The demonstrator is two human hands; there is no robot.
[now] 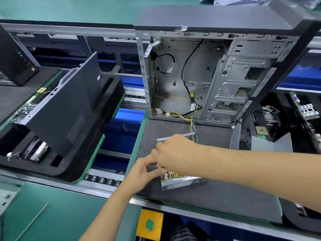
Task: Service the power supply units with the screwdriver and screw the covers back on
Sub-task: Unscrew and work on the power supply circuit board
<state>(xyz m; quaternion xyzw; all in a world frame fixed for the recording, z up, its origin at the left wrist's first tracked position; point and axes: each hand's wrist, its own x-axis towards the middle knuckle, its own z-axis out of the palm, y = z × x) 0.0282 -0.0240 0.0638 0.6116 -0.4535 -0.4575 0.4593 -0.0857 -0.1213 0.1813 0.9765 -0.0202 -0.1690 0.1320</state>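
Dark grey mat (217, 200), factory conveyor line (102, 179)

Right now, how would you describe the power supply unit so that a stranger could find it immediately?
Start at the open computer case standing on the dark grey mat. Follow the yellow and black wires from its floor down to the small metal box, the power supply unit, under the left hand and right hand. Unlike other parts nearby, it has perforated silver walls and an exposed circuit board.
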